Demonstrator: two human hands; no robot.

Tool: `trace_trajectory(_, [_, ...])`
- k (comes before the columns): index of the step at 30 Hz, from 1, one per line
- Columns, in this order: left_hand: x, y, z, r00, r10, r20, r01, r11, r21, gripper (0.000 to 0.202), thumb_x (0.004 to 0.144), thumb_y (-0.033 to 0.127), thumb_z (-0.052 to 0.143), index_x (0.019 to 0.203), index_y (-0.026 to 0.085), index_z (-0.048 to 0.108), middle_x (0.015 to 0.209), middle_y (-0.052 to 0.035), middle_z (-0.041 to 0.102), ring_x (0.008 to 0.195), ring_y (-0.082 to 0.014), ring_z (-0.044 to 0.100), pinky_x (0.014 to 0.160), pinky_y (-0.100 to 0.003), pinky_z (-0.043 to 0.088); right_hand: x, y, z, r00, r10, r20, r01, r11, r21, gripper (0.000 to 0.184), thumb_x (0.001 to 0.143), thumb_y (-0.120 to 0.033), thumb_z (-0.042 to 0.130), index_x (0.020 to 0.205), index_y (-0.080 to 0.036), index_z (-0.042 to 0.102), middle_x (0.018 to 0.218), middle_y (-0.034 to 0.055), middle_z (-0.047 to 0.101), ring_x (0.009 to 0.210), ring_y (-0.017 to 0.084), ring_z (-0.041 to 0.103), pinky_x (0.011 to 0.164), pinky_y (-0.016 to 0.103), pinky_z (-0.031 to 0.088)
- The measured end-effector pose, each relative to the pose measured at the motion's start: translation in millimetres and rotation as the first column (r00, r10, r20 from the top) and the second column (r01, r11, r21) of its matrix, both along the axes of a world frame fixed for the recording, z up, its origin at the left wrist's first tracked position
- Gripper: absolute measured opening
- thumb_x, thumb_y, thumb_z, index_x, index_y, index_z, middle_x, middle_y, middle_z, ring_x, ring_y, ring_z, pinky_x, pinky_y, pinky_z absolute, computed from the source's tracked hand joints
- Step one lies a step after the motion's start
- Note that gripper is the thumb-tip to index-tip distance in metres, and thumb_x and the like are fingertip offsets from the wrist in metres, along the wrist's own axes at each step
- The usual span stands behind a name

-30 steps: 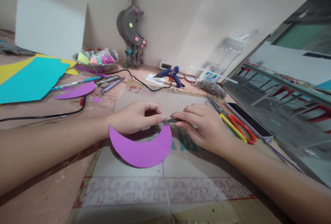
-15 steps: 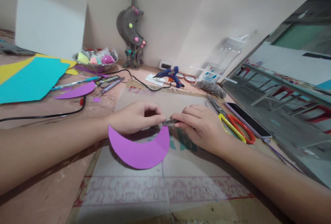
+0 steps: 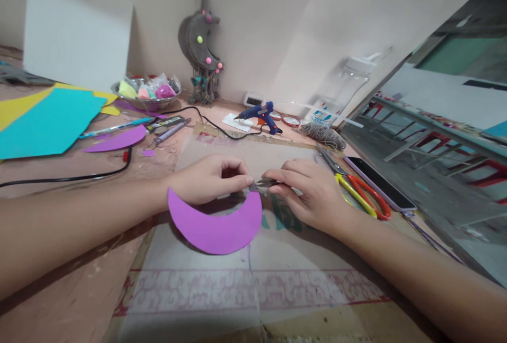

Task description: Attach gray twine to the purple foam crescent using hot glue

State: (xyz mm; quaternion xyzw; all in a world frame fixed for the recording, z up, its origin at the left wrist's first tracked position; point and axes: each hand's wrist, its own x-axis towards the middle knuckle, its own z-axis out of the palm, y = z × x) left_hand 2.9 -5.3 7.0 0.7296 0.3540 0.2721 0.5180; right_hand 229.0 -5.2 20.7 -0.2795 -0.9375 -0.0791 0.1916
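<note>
A purple crescent-shaped piece of craft foam or card [image 3: 216, 232] hangs over the mat, its two points turned upward. My left hand [image 3: 212, 177] pinches its right tip between thumb and fingers. Grey material that looks like yarn [image 3: 266, 182] covers that tip and runs across the small gap to my right hand [image 3: 307, 190], whose thumb and fingers are closed on it. How the strands lie under the fingertips is too small to make out. The crescent's left point rests against or just in front of my left wrist.
A blue glue gun [image 3: 257, 113] stands behind the mat [image 3: 222, 293]. Scissors [image 3: 352, 184], a phone [image 3: 380, 182] and a grey yarn bundle [image 3: 322, 136] lie to the right. Turquoise sheets [image 3: 51, 121], a bowl [image 3: 146, 103] and a black cable [image 3: 63, 179] are left. A decorated grey crescent [image 3: 198, 42] hangs behind.
My right hand has drawn slightly away from my left fingertips, so more of the grey strand shows between them. The purple crescent has shifted a little up and right.
</note>
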Motion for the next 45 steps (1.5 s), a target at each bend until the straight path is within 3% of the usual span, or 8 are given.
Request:
trace_trajectory(15, [0.3, 0.2, 0.0, 1.0, 0.003, 0.003, -0.003, 1.0, 0.004, 0.018, 0.084, 0.031, 0.053, 0.077, 0.014, 0.054, 0.061, 0.003, 0.053, 0.05, -0.0061, 0.044, 0.046, -0.017, 0.035, -0.4, 0.0, -2.2, 1.0, -0.005, 0.022, 0.005, 1.0, -0.006, 0.028, 0.092, -0.032, 0.044, 0.105, -0.016, 0.064, 0.073, 0.0036, 0.056, 0.067, 0.014, 0.048, 0.061, 0.027, 0.032])
trace_trajectory(22, [0.3, -1.2, 1.3, 1.0, 0.008, 0.017, -0.007, 0.999, -0.032, 0.018, 0.084, 0.031, 0.053, 0.076, 0.015, 0.055, 0.062, 0.0033, 0.054, 0.054, -0.007, 0.047, 0.05, -0.018, 0.037, -2.6, -0.7, -1.6, 0.999, -0.032, -0.004, 0.031, 0.995, -0.091, 0.026, 0.092, -0.031, 0.046, 0.103, -0.016, 0.064, 0.075, 0.0043, 0.058, 0.068, 0.014, 0.05, 0.062, 0.026, 0.034])
trace_trajectory(36, [-0.6, -0.8, 2.0, 1.0, -0.012, 0.023, 0.014, 0.995, -0.101, 0.019, 0.084, 0.031, 0.054, 0.077, 0.014, 0.056, 0.062, 0.003, 0.053, 0.054, -0.0068, 0.046, 0.048, -0.017, 0.035, -2.0, -0.7, -4.2, 1.0, 0.003, 0.022, -0.003, 1.0, 0.022, 0.025, 0.091, -0.028, 0.047, 0.103, -0.016, 0.065, 0.071, 0.0035, 0.057, 0.067, 0.015, 0.048, 0.061, 0.028, 0.033])
trace_trajectory(45, [-0.2, 1.7, -2.4, 1.0, -0.02, 0.023, 0.021, 0.998, -0.056, 0.017, 0.085, 0.03, 0.053, 0.078, 0.014, 0.056, 0.063, 0.0028, 0.054, 0.053, -0.0065, 0.048, 0.048, -0.016, 0.037, -3.9, -0.6, -4.1, 0.999, -0.009, 0.044, 0.006, 0.998, 0.066, 0.027, 0.092, -0.029, 0.045, 0.099, -0.015, 0.067, 0.069, 0.0038, 0.058, 0.066, 0.015, 0.05, 0.059, 0.027, 0.033])
